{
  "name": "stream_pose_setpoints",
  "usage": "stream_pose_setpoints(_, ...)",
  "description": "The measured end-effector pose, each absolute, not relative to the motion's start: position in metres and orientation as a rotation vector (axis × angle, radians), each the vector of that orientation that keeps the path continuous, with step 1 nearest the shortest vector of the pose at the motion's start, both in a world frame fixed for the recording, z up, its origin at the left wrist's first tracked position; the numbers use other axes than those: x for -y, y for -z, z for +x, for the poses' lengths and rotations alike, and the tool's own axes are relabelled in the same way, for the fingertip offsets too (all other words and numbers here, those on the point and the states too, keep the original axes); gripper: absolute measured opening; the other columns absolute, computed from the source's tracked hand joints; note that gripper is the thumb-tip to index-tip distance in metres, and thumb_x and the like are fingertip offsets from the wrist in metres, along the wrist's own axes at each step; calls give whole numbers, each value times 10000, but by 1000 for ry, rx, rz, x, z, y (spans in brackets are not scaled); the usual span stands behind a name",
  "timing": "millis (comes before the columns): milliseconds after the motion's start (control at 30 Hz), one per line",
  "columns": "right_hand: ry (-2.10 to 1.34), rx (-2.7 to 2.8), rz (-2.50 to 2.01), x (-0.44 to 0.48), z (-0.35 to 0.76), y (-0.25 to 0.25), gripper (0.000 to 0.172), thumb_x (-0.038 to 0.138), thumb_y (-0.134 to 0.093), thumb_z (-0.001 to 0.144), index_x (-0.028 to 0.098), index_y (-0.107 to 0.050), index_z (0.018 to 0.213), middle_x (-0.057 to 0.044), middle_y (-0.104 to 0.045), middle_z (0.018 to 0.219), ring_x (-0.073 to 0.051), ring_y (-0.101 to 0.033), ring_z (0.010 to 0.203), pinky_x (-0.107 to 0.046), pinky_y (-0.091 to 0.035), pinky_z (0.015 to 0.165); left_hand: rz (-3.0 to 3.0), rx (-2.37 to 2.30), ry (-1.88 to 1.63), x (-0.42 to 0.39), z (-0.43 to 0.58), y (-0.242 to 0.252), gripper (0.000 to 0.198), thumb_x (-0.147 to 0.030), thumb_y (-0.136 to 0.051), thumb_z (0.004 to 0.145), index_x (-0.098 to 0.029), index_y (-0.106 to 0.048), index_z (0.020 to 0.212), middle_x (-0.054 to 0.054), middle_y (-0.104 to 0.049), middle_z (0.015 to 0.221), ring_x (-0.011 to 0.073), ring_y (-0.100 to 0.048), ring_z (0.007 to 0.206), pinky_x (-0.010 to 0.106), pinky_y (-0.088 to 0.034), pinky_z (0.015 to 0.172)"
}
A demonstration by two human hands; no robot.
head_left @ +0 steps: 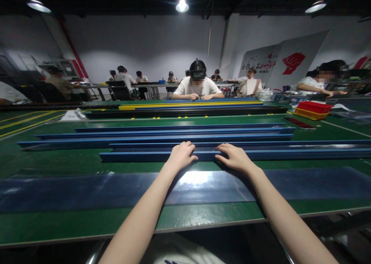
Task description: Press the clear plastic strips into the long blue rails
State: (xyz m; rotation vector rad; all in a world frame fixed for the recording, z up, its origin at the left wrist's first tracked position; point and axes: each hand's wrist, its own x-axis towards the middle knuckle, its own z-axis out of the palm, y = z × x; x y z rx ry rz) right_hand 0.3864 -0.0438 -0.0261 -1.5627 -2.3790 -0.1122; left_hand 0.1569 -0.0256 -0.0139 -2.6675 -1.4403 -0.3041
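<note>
My left hand (pixel 182 155) rests over a long blue plastic channel (pixel 139 156), fingers curled across its top and thumb along the near wall. A short way to the right, my right hand (pixel 233 155) grips the same channel, its fingers bent over and its thumb at the front. The channel lies crosswise on the green table (pixel 87 226) and runs off toward the right. Between me and it, under my forearms, a clear flat plastic strip (pixel 87 190) lies lengthwise and reflects the overhead light.
Several more blue channels (pixel 162 137) lie beyond my hands. Farther back are black strips (pixel 185 112) and yellow strips (pixel 150 106). A red and yellow bin (pixel 313 110) and a dark phone-like slab (pixel 300 123) are at the right. A person (pixel 199 87) sits opposite.
</note>
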Motion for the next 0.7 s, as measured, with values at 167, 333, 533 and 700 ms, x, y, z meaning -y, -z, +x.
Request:
stream_pose_setpoints(167,135,2386,-1558,44,386,26,335,403,-429,820,208,-610,1024,-62,-602,1107,-199,-547,1011,-287,-436,795,-2679,1430,304,25,157,14,244,-400,-538,786,-220,-565,949,28,-582,1030,190,-530,961,276,-428,779)
stream_pose_setpoints(333,144,2381,-1566,45,386,26,339,407,-417,826,208,-604,1027,-60,-599,1112,-199,-541,1022,-288,-433,802,-2686,1414,319,25,157,14,232,-399,-538,788,-219,-571,930,23,-596,1026,192,-543,969,269,-432,762)
stream_pose_setpoints(533,133,2385,-1552,44,386,26,347,402,-418,825,193,-605,1029,-68,-599,1109,-199,-540,1024,-291,-429,816,-2659,1412,301,27,157,13,229,-403,-531,793,-214,-574,916,21,-604,1020,187,-564,934,259,-429,726)
stream_pose_setpoints(700,125,2384,-1548,45,387,27,353,400,-423,824,187,-605,1036,-74,-598,1110,-199,-541,1023,-289,-423,825,-2618,1398,305,26,157,14,254,-431,-540,781,-200,-581,880,28,-612,984,202,-563,931,292,-415,748)
